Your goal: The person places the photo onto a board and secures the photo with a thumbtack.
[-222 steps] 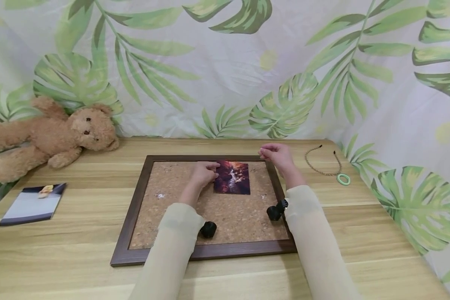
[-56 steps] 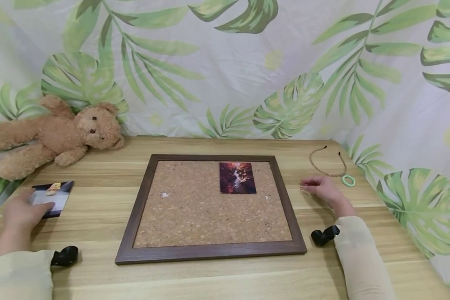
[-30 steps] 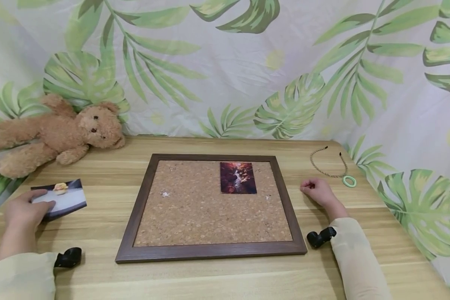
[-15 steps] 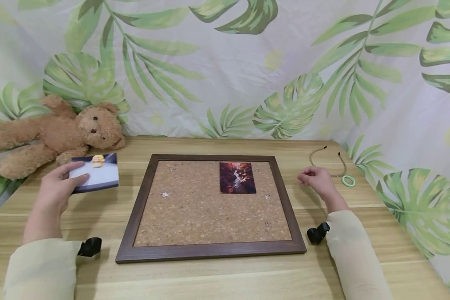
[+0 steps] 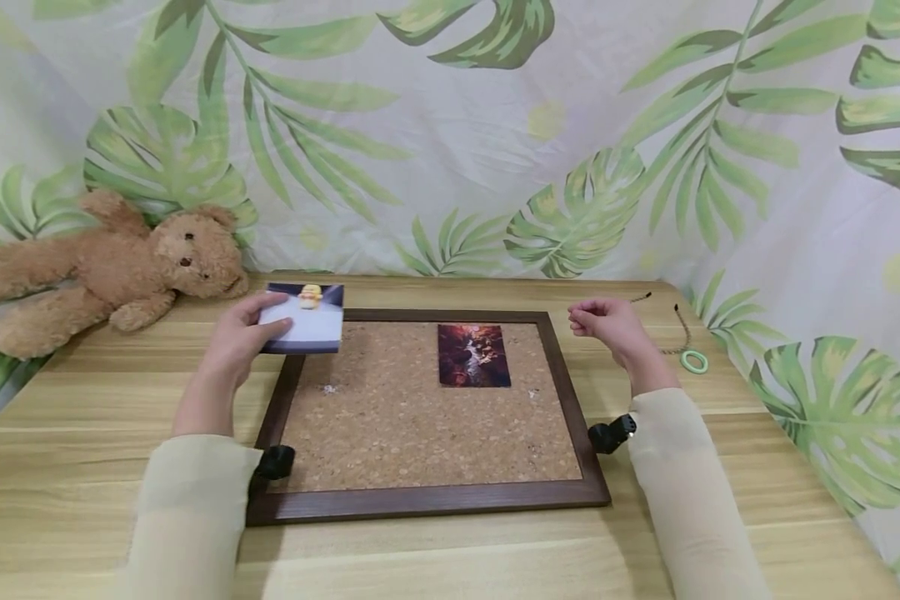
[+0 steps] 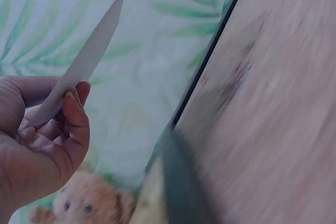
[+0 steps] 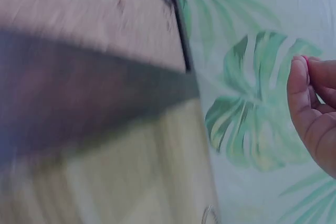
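Observation:
My left hand [image 5: 234, 340] pinches a photo card [image 5: 303, 325] by its left edge, thumb on the printed face. The card shows a small yellow figure on a pale and dark background. It is raised over the far left corner of a cork board [image 5: 420, 433] in a dark brown frame. In the left wrist view the card [image 6: 86, 59] shows its plain pale back. My right hand [image 5: 611, 329], beyond the board's right side, pinches a tiny pink-red thing [image 7: 305, 61] between thumb and forefinger, mostly hidden by the fingertips. A dark red picture [image 5: 474, 357] lies on the cork's upper right.
A brown teddy bear [image 5: 127, 267] lies at the table's back left. At the right, a thin beaded headband [image 5: 684, 329] lies by a pale green ring [image 5: 693, 362], partly behind my right hand. A leaf-print cloth [image 5: 450, 167] hangs behind the wooden table [image 5: 82, 467].
My left hand has picked the photo card off the table at the left and carried it right, over the board. My right hand has risen and moved left, nearer the board's far right corner.

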Available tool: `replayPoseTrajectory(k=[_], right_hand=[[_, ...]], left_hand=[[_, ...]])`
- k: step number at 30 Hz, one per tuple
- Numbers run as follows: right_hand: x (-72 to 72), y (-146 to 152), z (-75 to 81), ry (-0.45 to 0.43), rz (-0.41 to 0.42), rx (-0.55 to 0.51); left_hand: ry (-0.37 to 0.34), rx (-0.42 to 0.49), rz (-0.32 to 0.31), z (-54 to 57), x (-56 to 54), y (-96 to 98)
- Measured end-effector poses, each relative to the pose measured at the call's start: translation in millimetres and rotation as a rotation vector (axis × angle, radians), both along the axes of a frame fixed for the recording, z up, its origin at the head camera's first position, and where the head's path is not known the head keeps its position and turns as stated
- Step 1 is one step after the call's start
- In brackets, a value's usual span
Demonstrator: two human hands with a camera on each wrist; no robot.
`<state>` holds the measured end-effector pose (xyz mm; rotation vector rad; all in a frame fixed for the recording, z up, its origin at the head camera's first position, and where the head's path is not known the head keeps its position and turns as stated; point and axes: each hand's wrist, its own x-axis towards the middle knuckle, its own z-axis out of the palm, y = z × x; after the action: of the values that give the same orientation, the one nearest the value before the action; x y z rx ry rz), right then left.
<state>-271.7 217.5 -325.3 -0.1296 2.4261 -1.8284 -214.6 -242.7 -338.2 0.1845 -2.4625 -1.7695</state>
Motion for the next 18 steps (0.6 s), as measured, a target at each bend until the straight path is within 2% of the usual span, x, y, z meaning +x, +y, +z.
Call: replayPoseTrajectory(k=[5,10,14,18], right_hand=[[-4.7,-24,3.6,0.024,0.008,-0.055],[-5.1,-44,2.8,0.015,0.031,-0.102],[-4.5,-55,1.9,0.012,0.04,-0.111],[-5.4,-62,0.2,0.01,0.024,-0.113]], left_hand=[[0.005,0.026,-0.025,-12.5,-12.1,29.9],[-0.057,0.029,-0.042,-26.3,-20.8,52.5],[-0.094,-0.002,-0.071,-34.6,-24.4,62.2],[-0.114,-0.085,-0.103,-43.4,-28.3,64.8]])
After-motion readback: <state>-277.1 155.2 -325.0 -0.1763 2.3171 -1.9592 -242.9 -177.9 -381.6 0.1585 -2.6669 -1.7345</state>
